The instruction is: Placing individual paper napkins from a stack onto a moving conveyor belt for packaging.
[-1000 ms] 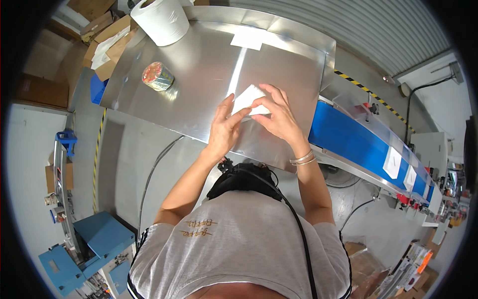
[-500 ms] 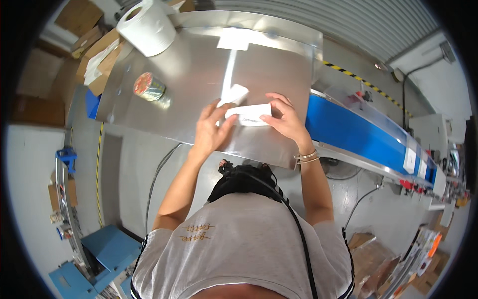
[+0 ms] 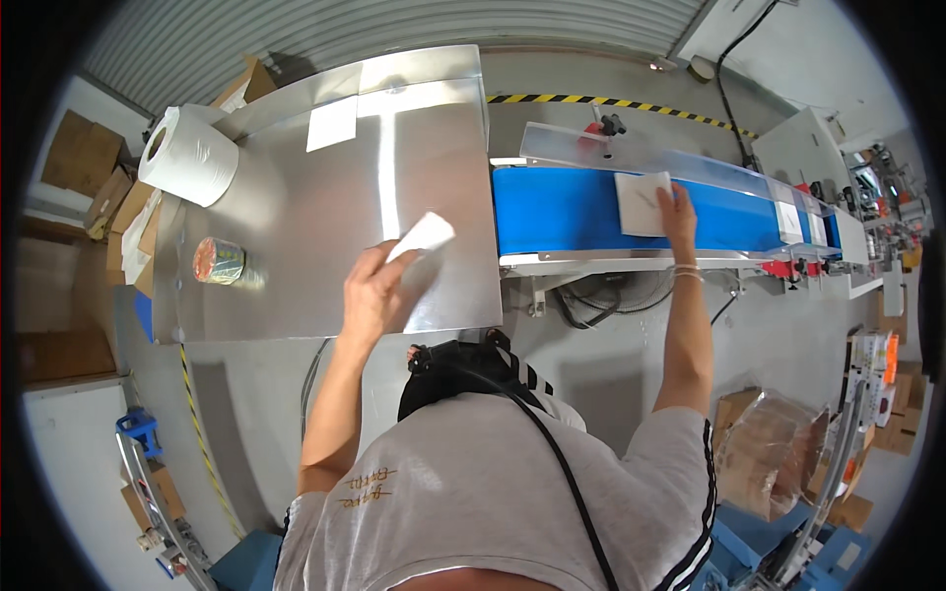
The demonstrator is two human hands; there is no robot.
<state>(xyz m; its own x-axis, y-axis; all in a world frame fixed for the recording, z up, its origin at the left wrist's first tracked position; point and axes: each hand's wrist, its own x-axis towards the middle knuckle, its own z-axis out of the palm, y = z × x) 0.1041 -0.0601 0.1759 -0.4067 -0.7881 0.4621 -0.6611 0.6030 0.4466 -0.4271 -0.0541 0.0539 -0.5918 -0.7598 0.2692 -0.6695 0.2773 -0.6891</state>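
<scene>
While both hands met over the metal worktop (image 3: 296, 207) a second ago, the right hand (image 3: 680, 219) now reaches to the blue belt (image 3: 557, 212), fingers at the right edge of a white packet (image 3: 639, 209) nearer the belt's left end; I can't tell whether they grip. The left hand (image 3: 371, 288), near the worktop's front right corner, pinches a white slip (image 3: 426, 234), its lower end hidden. A ribbed shutter (image 3: 325, 30) stands behind.

A white piece (image 3: 426, 236) is held by the left hand (image 3: 371, 290) over the worktop (image 3: 305, 231), near its right edge — a white packet (image 3: 641, 206) is touched by the right hand (image 3: 679, 219) at the belt (image 3: 557, 212). The worktop's far left corner is taken by a roll (image 3: 194, 158), its left side by a cylinder (image 3: 220, 261).
</scene>
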